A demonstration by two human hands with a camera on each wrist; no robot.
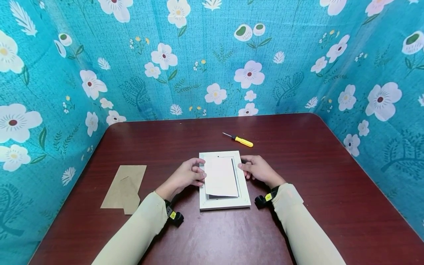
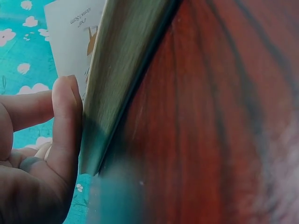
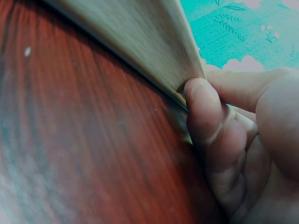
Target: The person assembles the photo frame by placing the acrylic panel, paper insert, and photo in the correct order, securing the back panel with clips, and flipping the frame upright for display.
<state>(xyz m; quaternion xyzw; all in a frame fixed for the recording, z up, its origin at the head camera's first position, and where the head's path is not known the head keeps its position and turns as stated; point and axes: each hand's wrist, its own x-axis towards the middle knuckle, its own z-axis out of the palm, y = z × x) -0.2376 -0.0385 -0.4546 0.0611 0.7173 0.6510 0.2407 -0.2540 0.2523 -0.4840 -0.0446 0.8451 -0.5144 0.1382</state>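
Observation:
A white picture frame [image 1: 245, 191] lies on the table, its recess facing up. Over that recess a sheet of white paper [image 1: 221, 176] sits slightly raised, leaving a dark gap along its right and lower sides. Lettering and a brown drawing show on the side of the paper [image 2: 77, 35] seen in the left wrist view. My left hand [image 1: 187, 175] pinches the paper's left edge with thumb and fingers, close beside the frame's side. On the other side, my right hand [image 1: 260, 170] grips the frame's right edge, thumb on top and fingers curled against the side wall.
A brown backing board [image 1: 112, 187] with a stand leg [image 1: 130, 197] lies at the left of the table. Behind the frame is a yellow-handled screwdriver [image 1: 243, 141]. Blue floral cloth [image 1: 198, 73] hangs around the table's back and sides.

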